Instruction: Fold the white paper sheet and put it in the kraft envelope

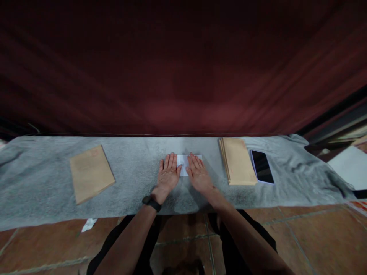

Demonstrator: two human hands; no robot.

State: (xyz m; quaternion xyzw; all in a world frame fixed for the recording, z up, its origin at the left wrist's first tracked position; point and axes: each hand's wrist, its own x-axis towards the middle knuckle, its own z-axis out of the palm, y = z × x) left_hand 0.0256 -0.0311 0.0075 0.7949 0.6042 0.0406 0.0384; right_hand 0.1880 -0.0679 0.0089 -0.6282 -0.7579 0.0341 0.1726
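A small white sheet of paper (184,168) lies on the grey cloth (137,183) in front of me, partly covered by my hands. My left hand (168,173), with a dark watch on its wrist, rests flat over the paper's left end, fingers stretched out and pointing away from me. Over the right part of the sheet, my right hand (198,173) presses flat in the same way. Both hands are open, and neither grips anything. A white strip of paper shows between the two thumbs.
To the right sit a stack of brown envelopes (239,162) and a phone (262,167) with a purple edge. Another brown envelope pile (91,173) lies at the left. A dark red curtain (183,95) hangs behind. White crumpled paper (89,225) is on the tiled floor (57,244).
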